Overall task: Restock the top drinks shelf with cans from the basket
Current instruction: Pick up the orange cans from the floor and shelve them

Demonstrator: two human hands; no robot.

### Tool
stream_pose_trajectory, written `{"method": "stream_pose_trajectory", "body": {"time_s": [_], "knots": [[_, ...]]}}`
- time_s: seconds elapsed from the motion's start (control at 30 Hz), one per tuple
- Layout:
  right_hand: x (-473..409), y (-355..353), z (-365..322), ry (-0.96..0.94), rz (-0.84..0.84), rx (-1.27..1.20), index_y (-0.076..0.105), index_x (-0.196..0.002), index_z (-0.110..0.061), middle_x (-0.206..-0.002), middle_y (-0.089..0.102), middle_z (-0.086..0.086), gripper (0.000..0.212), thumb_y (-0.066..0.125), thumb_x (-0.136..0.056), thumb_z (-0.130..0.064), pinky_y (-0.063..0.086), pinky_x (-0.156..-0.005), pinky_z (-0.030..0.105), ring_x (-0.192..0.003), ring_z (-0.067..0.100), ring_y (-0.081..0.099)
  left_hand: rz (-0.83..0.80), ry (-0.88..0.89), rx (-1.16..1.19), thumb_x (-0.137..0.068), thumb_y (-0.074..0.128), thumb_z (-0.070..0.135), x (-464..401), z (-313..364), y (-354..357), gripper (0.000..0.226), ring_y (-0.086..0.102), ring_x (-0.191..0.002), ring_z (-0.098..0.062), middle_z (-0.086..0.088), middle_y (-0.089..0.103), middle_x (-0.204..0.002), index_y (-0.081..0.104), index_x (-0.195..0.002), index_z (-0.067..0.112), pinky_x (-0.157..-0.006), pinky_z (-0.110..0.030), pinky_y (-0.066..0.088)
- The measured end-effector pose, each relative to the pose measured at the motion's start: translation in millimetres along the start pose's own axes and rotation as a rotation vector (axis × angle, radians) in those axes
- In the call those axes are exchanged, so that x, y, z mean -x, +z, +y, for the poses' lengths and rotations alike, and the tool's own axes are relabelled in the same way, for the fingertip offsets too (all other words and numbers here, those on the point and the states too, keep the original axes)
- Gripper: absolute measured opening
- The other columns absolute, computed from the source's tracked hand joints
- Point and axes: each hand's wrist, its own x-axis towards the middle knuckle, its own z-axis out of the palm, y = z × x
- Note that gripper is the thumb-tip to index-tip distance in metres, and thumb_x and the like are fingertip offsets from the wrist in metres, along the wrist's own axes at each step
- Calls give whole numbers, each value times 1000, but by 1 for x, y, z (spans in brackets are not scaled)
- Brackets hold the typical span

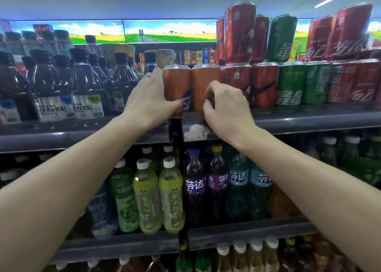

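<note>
Two orange cans stand side by side at the front of the top shelf (309, 117). My left hand (148, 98) grips the left orange can (177, 81), with its thumb across the can's lower front. My right hand (226, 104) curls its fingers round the lower part of the right orange can (203, 79). To the right stand red cans (261, 83), green cans (290, 81) and more red cans (362, 79), with a second layer stacked on top (240, 32). The basket is out of view.
Dark bottles with black caps (82, 81) fill the top shelf's left side, close to my left hand. The shelf below holds green tea bottles (171, 195) and purple and blue soda bottles (194, 185). A lower shelf (247, 236) carries more bottles.
</note>
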Motion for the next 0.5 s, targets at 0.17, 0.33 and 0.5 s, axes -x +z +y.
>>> {"method": "stream_pose_trajectory", "body": {"time_s": [0.17,0.33,0.5], "knots": [[-15,-6,-8,77,-253,38,58,-119,-5,-120,62,15,26,48,-96,-10,46,-81,35,-107,33,59,-16,18,-62,-84,82,43,-12,5,8,56,54,-97,-29,-13,61,-114,52,-118,9,-81,-39,45],[-31,-11,-16,156,-472,43,53,-111,-5,-126,57,18,16,45,-99,-12,46,-80,35,-102,32,56,-8,-8,-141,-89,78,45,-20,13,20,57,63,-109,-38,-16,63,-121,54,-127,9,-83,-44,48],[-35,-10,-16,177,-518,75,55,-124,-2,-132,55,20,29,44,-100,-11,45,-80,34,-105,33,55,-3,-58,-183,-89,78,45,-29,13,26,55,65,-107,-40,-16,65,-118,57,-125,9,-78,-40,43]]}}
